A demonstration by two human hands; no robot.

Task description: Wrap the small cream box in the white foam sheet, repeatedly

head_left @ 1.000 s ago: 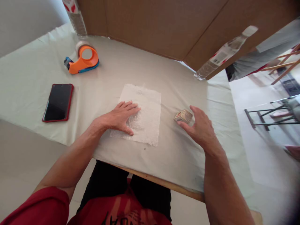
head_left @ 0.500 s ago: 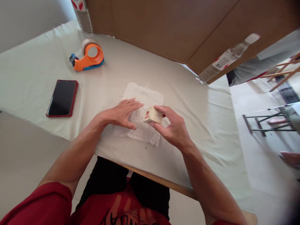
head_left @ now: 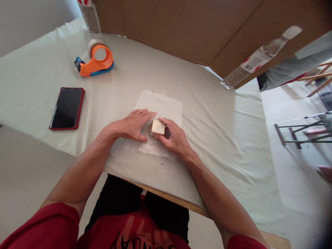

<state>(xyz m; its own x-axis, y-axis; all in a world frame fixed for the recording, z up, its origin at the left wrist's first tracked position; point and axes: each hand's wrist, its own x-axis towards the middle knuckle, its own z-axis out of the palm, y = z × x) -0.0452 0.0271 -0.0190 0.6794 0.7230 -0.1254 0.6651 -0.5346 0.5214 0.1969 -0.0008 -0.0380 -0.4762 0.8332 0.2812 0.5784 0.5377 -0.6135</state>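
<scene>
A sheet of bubble wrap (head_left: 163,103) lies flat on the cloth-covered table (head_left: 207,117). My left hand (head_left: 129,126) rests flat on the sheet's left part, fingers stretched out. My right hand (head_left: 173,138) grips a small beige box (head_left: 157,127) with its fingers and holds it down on the middle of the sheet, right beside my left fingertips. The box's top face has a printed border.
An orange tape dispenser (head_left: 95,62) sits at the far left, a red-cased phone (head_left: 66,108) lies nearer me on the left. A large cardboard box (head_left: 186,27) stands at the back, with plastic bottles (head_left: 259,58) beside it. A wooden table edge (head_left: 168,199) runs close to my body.
My right hand picked up the small box from the cloth on the right, carried it left, and set it down on the bubble wrap. My left hand stayed flat on the sheet.
</scene>
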